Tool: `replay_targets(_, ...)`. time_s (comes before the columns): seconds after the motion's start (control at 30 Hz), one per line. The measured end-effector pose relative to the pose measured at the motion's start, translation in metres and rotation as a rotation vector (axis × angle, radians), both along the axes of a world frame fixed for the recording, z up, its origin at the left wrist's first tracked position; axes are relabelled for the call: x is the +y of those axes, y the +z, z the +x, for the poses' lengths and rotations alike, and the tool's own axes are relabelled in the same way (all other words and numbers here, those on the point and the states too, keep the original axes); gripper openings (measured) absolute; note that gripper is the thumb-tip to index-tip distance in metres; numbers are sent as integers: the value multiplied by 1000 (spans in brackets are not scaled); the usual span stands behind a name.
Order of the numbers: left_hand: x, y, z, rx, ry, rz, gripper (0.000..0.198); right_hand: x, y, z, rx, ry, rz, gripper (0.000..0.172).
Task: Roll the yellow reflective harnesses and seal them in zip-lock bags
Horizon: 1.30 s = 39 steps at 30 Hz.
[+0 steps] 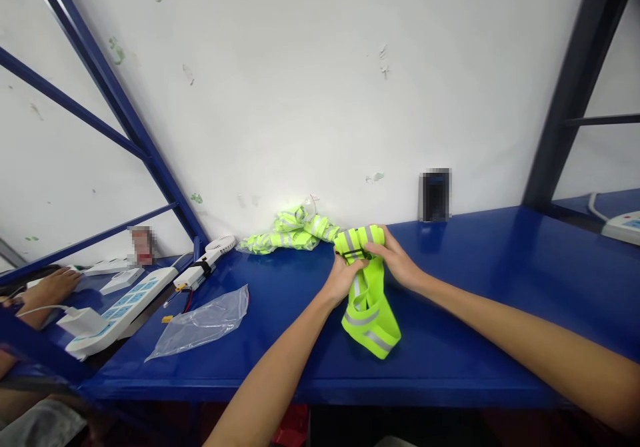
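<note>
A neon-yellow reflective strap [373, 330] with grey stripes is in both my hands above the blue table. Its upper part is bunched into a roll, and a wide loop hangs below. My left hand [344, 279] is closed on the roll's lower left side, thumb across the front. From the right, my right hand [397, 257] grips the other end, its thumb pressed on the front. The fingers behind the roll are partly hidden. Just beyond, against the wall, lies a pile of similar reflective straps [287, 237], some in clear plastic.
A clear plastic bag [205, 320] lies flat on the table [465, 313] to the left. Behind it are a white handheld fan [220, 245] and a power strip [127, 307]. A dark blurred object [435, 197] leans on the wall. Another person's hand [55, 287] is at far left.
</note>
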<state>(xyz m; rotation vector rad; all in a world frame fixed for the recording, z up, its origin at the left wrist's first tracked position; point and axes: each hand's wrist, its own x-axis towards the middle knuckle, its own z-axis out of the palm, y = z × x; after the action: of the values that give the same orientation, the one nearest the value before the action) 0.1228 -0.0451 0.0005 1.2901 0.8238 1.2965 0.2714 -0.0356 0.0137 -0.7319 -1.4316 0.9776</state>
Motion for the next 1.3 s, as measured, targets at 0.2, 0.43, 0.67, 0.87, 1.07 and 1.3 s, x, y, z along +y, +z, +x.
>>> replay_targets(0.2, 8, -2, -18, 19, -58, 39, 64, -1, 4, 10, -227, 104, 146, 37)
replay_targets(0.43, -6, 16, -26, 84, -165, -125, 92, 6, 4, 15, -226, 13, 94, 28)
replay_targets(0.67, -2, 18, -22, 117, -174, -93, 95, 21, 0, 10, 77, -155, 38, 33)
replay_targets(0.87, 4, 14, -25, 246, -149, 161, 75, 16, 13, 11, 278, -29, -323, 24)
replay_targets(1.07, 5, 11, -24, 284, -15, 301, 72, 16, 25, 20, 369, 67, -614, 17)
replay_targets(1.3, 0, 7, -26, 437, 100, 300, 74, 17, 19, 16, 340, 95, -503, 19)
